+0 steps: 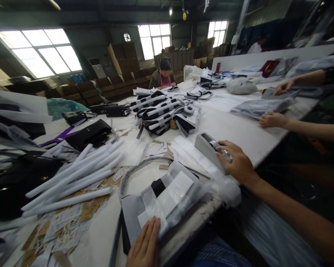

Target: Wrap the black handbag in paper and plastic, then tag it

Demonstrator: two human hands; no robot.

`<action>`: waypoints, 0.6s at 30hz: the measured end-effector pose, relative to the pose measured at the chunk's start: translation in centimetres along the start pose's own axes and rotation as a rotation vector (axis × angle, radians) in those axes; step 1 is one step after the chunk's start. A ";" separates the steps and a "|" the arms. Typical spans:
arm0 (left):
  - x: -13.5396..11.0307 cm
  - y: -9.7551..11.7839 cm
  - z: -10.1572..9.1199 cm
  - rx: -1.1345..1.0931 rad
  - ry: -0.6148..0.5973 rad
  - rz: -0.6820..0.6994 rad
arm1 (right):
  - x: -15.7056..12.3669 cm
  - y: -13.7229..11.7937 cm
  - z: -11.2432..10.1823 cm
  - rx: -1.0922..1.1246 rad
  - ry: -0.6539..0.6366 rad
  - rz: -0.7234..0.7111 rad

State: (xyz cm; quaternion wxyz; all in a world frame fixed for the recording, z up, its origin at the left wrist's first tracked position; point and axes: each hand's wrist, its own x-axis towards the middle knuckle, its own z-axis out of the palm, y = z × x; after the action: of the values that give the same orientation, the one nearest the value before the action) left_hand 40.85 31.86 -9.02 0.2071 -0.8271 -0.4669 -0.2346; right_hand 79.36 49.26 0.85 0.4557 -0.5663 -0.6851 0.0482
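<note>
My left hand (146, 243) lies flat, fingers stretched out, on the near edge of a handbag (130, 215) partly wrapped in white paper and foam. A white packet (179, 189) rests on top of this bag, and its wrapped handle (136, 168) arches out behind. At the right, my right hand (236, 161) has its fingers curled over the cutter end of a grey tape dispenser (207, 146). Whether a strip of tape is between those fingers I cannot make out. Bunched clear plastic (229, 191) hangs over the table edge below my right wrist.
White foam tubes (78, 174) lie left, near paper tags (64, 226) and black bags (89, 133). Wrapped straps and bags (164, 111) are heaped mid-table. At right, a co-worker's hands (275, 120) touch a plastic-covered item (261, 105). Another person (164, 76) sits behind the heap.
</note>
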 end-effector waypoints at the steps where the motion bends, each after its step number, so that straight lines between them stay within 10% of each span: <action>1: 0.0 0.2 0.1 -0.019 0.011 -0.032 | 0.9 2.2 -1.0 -0.007 -0.019 0.168; 9: 0.0 0.2 0.2 -0.044 0.025 -0.056 | 2.7 7.6 -1.1 0.233 -0.290 0.701; 18: -0.2 0.1 0.7 -0.072 0.066 -0.049 | 3.4 4.2 -3.9 0.537 -0.261 0.710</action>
State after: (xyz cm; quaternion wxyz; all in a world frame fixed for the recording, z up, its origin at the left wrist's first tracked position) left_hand 41.00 32.05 -9.70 0.1866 -0.8141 -0.4712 -0.2834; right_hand 85.30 51.79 2.59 0.4516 -0.6168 -0.4635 0.4481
